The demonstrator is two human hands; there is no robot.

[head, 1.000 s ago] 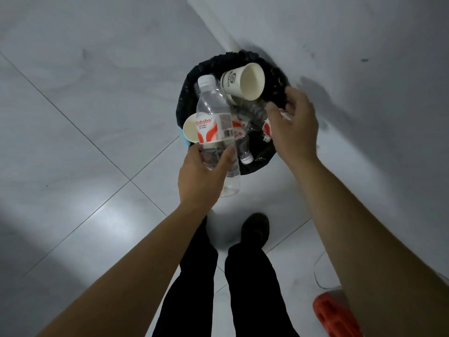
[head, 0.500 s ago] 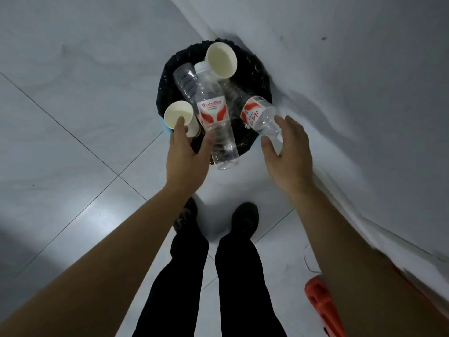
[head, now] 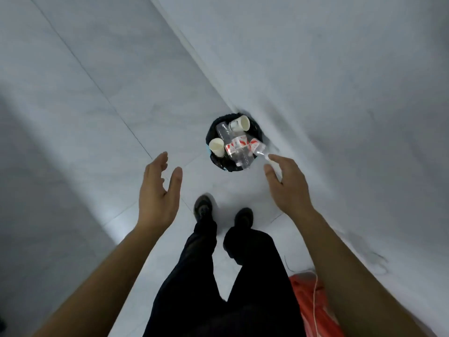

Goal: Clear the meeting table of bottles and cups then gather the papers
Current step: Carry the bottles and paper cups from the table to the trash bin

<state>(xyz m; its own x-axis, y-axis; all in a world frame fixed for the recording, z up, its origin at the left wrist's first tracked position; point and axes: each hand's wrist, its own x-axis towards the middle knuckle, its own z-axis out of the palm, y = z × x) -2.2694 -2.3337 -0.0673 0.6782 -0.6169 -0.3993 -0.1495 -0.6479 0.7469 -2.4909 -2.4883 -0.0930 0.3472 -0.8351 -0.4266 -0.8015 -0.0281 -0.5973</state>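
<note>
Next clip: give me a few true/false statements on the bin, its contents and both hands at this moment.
1. The left hand grips a bottle. False: it is open and holds nothing.
2. Two paper cups lie in the bin. True.
3. The right hand holds nothing. True.
4. The bin stands mid-floor, far from the wall. False: it stands against the wall.
5. The bottles stand upright on the floor. False: they lie piled in the bin.
</note>
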